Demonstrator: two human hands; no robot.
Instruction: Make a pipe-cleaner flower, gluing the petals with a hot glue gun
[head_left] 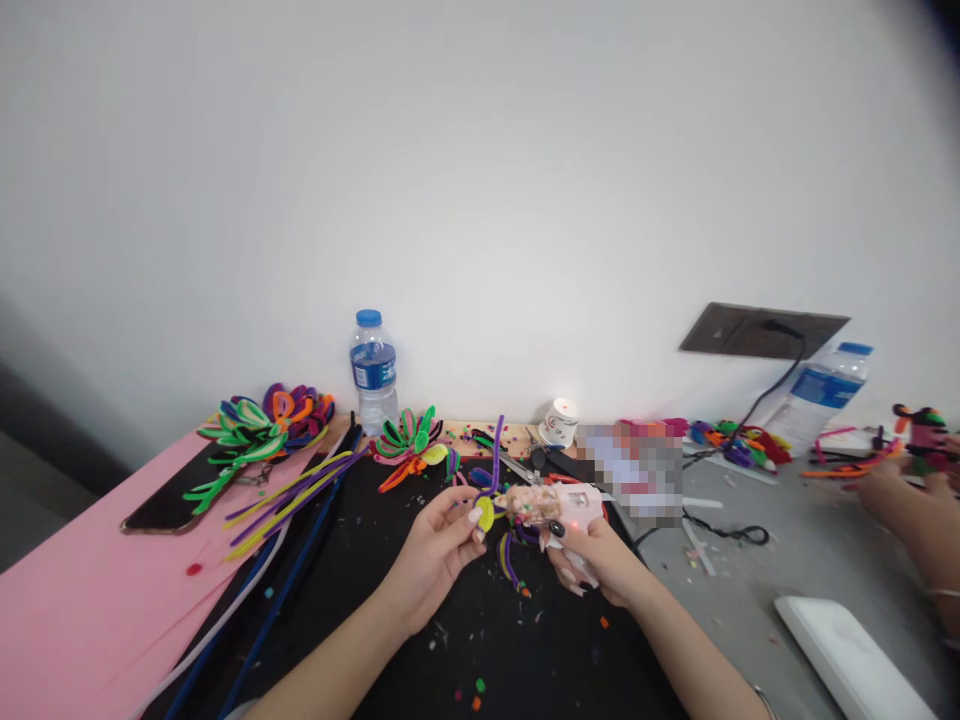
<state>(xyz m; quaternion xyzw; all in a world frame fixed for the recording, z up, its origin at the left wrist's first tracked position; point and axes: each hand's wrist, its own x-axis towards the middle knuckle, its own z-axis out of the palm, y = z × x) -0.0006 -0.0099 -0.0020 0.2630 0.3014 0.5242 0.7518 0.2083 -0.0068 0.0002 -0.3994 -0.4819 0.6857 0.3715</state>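
Observation:
My left hand (444,535) pinches a yellow pipe-cleaner loop (485,514) joined to a purple pipe cleaner (496,455) that sticks upward. My right hand (592,560) is wrapped round a pale pink hot glue gun (577,500). Its nozzle end points left, close beside the yellow loop; whether it touches cannot be made out. Below the gun, a purple and yellow pipe-cleaner piece (510,562) lies over the black mat (420,650). Just behind the hands are scissors (523,470), partly hidden.
Pipe-cleaner flowers (409,440), a water bottle (373,375) and a paper cup (559,422) stand along the wall. Loose purple and yellow pipe cleaners (300,500) lie left, near a phone (169,490). At right are a black cable (772,390), a white box-like object (847,655) and another person's hand (900,495).

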